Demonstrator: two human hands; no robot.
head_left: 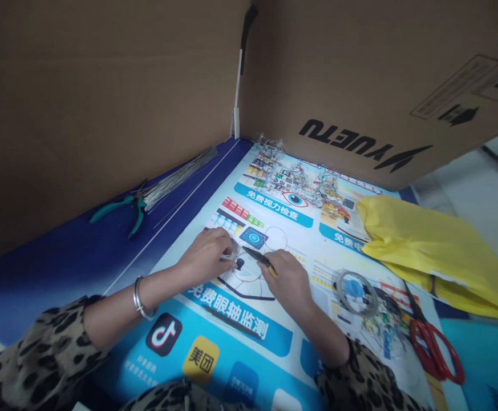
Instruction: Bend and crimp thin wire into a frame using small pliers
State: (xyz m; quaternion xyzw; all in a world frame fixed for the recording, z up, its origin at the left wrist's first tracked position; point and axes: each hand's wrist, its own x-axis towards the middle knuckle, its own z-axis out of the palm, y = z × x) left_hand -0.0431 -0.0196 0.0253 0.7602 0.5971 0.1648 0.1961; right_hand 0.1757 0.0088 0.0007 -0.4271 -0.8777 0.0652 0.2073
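My left hand [210, 251] is pinched together over the printed sheet, on a thin wire piece [251, 281] bent into rounded loops. The exact spot between its fingertips is too small to make out. My right hand [289, 279] is closed around a pair of pliers [260, 259] with dark, narrow jaws and yellow on the handle. The pliers' tips point left, close to my left fingertips. A faint round wire loop [276, 237] shows just beyond the jaws. A dark thin tool [231, 321] lies on the sheet in front of my hands.
Teal-handled pliers [135, 208] and a bundle of straight wires [180, 177] lie at the left. Tangled wire pieces [295, 180] sit at the back. At the right are a wire coil [357, 292], red-handled scissors [434, 348] and a yellow bag [441, 245]. Cardboard walls [103, 85] stand behind.
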